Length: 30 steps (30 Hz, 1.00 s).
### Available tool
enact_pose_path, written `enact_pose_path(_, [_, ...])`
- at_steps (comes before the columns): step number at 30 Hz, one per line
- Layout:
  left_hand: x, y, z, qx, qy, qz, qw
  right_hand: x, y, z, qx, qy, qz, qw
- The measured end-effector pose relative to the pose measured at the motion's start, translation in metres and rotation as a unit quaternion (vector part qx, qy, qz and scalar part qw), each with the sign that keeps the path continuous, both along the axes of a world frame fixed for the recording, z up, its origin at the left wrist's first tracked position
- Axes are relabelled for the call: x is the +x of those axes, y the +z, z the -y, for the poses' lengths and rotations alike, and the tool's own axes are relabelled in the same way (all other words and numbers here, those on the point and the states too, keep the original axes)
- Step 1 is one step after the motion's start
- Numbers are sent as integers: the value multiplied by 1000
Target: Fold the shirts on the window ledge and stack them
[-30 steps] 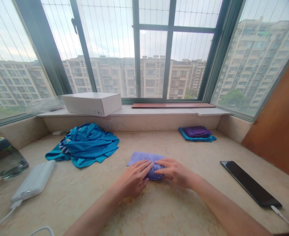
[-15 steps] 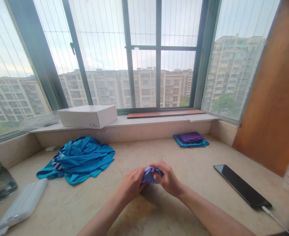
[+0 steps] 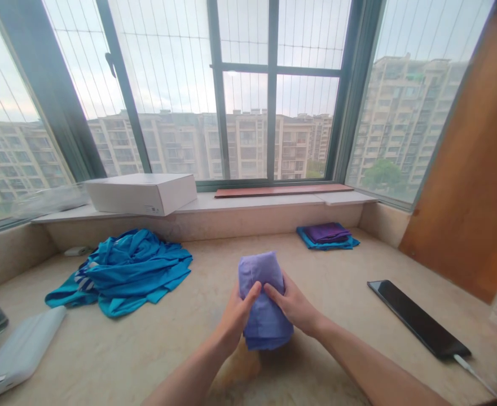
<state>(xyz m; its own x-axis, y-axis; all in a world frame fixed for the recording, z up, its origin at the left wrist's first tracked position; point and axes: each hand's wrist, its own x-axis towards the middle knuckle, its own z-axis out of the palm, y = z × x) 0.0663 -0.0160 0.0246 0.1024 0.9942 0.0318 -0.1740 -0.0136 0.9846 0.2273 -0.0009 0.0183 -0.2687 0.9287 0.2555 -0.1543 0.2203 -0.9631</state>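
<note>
A folded lavender cloth (image 3: 267,324), a compact bundle with layered edges at its lower end, is held up in front of me over the stone counter (image 3: 180,349). My left hand (image 3: 240,309) grips its left side, thumb pressed on the front face. On the opposite side my right hand (image 3: 293,301) holds it the same way, its thumb close to the other one. The fingers behind the bundle are hidden. What kind of garment or cloth it is I cannot tell.
A crumpled blue garment (image 3: 140,273) lies at left, near a white power bank (image 3: 23,349). Folded blue and purple cloths (image 3: 328,234) rest at back right. A black phone (image 3: 417,318) with a cable lies at right. On the sill stands a white box (image 3: 142,194).
The lavender cloth has been turned so that its broad folded face shows, where before only a small part was visible between my hands. The view has shifted slightly.
</note>
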Motion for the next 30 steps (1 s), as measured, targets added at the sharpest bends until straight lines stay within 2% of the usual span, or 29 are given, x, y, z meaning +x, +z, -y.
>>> enact_pose_path(3, [-8, 4, 3, -55, -25, 23, 998, 5, -1, -1, 0, 43, -1, 999])
enact_pose_path(5, [-11, 5, 2, -58, -15, 20, 998, 9, 1, 0, 6, 71, 8, 997])
enact_pose_path(8, [-11, 2, -1, -13, 8, 13, 1000, 11, 6, 1, 12, 83, 20, 996])
enact_pose_path(13, [-10, -5, -3, 111, 36, -9, 993, 13, 7, -2, 7, 33, 14, 999])
enact_pose_path(15, [-10, -5, -1, 134, 28, -10, 990, 17, 5, -6, 4, 24, 15, 1000])
enact_pose_path(17, [-11, -4, 2, 118, 6, 7, 993, 20, 4, -9, 7, 13, 22, 1000])
enact_pose_path(20, [-11, -2, 4, 44, -5, 31, 999, 22, 4, -9, 32, -14, 42, 999])
enact_pose_path(22, [-10, -2, 3, 1, 20, 58, 998, 19, 6, -6, 17, -15, 34, 999])
enact_pose_path(25, [-10, -3, -3, -27, 69, 145, 987, 13, 9, 2, -52, 7, -24, 998])
enact_pose_path(30, [-13, -1, -10, -55, 171, 247, 952, 5, 11, 12, -135, 113, -93, 980])
